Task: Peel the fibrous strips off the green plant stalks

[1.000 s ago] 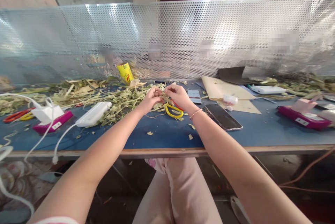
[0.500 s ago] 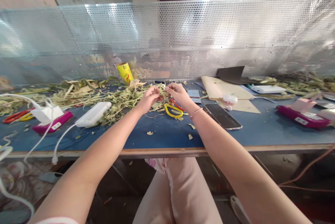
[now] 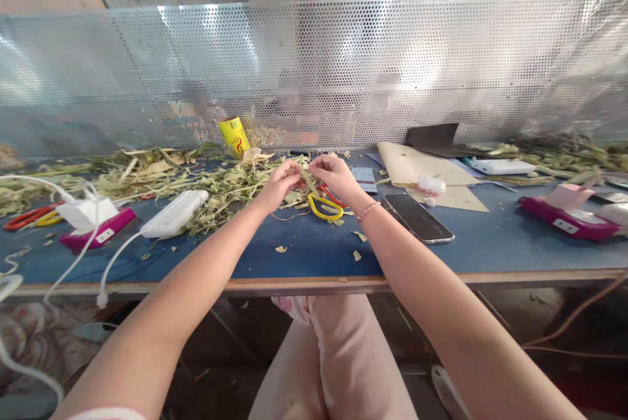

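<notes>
My left hand (image 3: 280,186) and my right hand (image 3: 334,176) meet above the blue table, fingers pinched close together. Between their fingertips is a pale green bit of dried plant (image 3: 307,178), partly covered by the fingers. A heap of dried leaves and stems (image 3: 223,191) lies against my left hand's side and runs off to the left. Just below my right hand are yellow-handled scissors (image 3: 326,209), with a red handle (image 3: 331,195) beside them. A small blue card (image 3: 364,179) lies right of my right hand.
A black phone (image 3: 418,218) lies by my right forearm. On the left are a white power bank (image 3: 175,214) and a magenta power strip (image 3: 101,229) with cables. A yellow tube (image 3: 234,137) stands before the perforated metal screen (image 3: 333,40). Brown paper (image 3: 407,165) and an earbud case (image 3: 432,186) sit rightward.
Both hands stay in nearly the same place. The fingers have shifted slightly around the plant piece, and a pale strip of it shows more clearly between them.
</notes>
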Demonstrator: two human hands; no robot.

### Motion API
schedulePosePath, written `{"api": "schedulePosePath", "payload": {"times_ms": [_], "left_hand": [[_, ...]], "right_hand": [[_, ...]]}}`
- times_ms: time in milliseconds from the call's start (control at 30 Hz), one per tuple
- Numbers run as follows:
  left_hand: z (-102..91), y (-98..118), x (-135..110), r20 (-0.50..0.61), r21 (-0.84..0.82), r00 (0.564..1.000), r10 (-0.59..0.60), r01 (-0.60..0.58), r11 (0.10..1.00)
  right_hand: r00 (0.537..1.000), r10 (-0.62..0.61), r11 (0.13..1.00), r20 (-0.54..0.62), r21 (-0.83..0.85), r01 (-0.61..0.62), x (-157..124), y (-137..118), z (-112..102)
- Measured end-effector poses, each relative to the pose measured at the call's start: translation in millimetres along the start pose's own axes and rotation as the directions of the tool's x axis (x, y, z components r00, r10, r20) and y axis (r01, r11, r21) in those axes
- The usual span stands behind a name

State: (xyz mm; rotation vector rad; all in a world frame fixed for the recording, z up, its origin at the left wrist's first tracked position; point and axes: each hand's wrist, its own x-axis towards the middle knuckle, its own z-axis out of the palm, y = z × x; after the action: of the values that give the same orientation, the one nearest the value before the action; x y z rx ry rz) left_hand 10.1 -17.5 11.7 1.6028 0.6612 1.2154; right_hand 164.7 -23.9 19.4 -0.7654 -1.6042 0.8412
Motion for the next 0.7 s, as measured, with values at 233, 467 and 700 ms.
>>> {"api": "schedulePosePath", "payload": {"times_ms": [233,467,700], "left_hand": [[0.9,-4.4,1.3,-0.017,0.053,1.0,0.024,-0.023,0.998],[2.7,-5.9,1.5,-0.064,0.091,0.998,0.021,-0.015,0.996],[2.6,-4.8,0.5,-0.075,0.128,0.997,0.022,-0.012,0.992]], "right_hand": [[0.998,0.067,0.994,0.018,-0.086,-0.065,-1.3,-1.3,-1.9],[0.998,0.056,0.992,0.005,-0.111,-0.055,-1.8,-1.9,-1.7],[0.998,0.059,0.973,0.008,-0.223,-0.056,-1.9,0.2,-2.4]]}}
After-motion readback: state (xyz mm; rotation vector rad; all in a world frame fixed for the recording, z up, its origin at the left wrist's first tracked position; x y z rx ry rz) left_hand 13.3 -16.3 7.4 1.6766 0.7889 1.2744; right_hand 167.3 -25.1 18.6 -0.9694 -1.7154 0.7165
